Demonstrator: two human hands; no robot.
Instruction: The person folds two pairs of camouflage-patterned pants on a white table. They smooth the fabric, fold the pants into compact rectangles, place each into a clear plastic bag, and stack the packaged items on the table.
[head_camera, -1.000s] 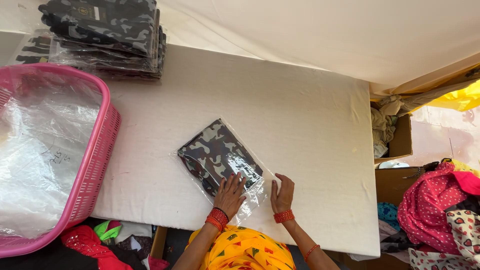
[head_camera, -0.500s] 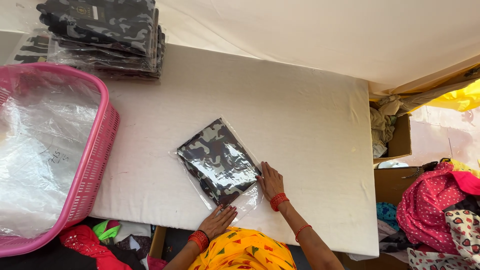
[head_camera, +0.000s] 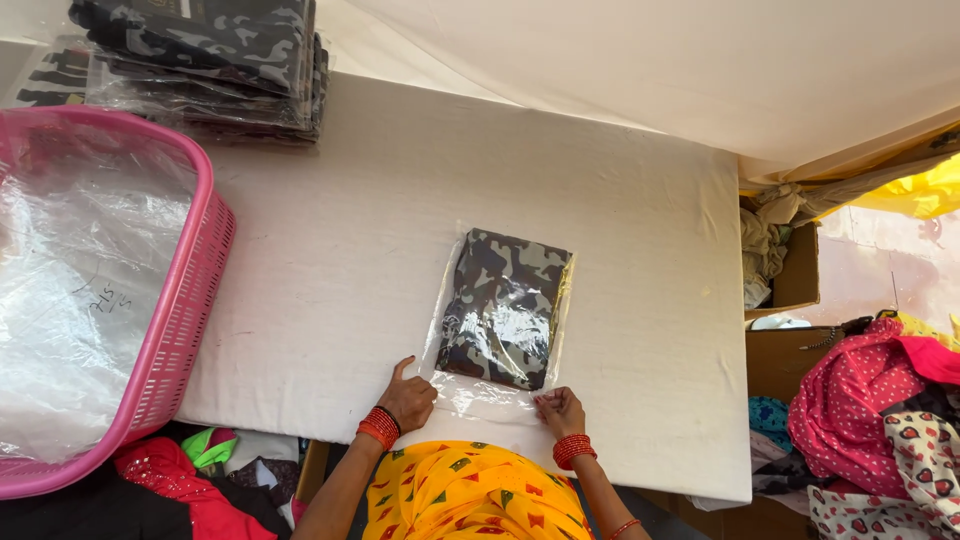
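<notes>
From the head camera, a camouflage garment in a clear plastic bag (head_camera: 503, 310) lies flat on the white tabletop (head_camera: 330, 240). The left hand (head_camera: 410, 402) and right hand (head_camera: 560, 410) each pinch the bag's open near edge, grip clamped on the plastic. A pink basket (head_camera: 180, 320) holding plastic stands at left; a stack of bagged garments (head_camera: 210, 60) lies beyond.

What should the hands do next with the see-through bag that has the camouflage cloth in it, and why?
Probably fold the empty near end of the clear bag over the camouflage cloth. The cloth sits fully inside, and the left hand and right hand both pinch the bag's open edge nearest the person.
</notes>
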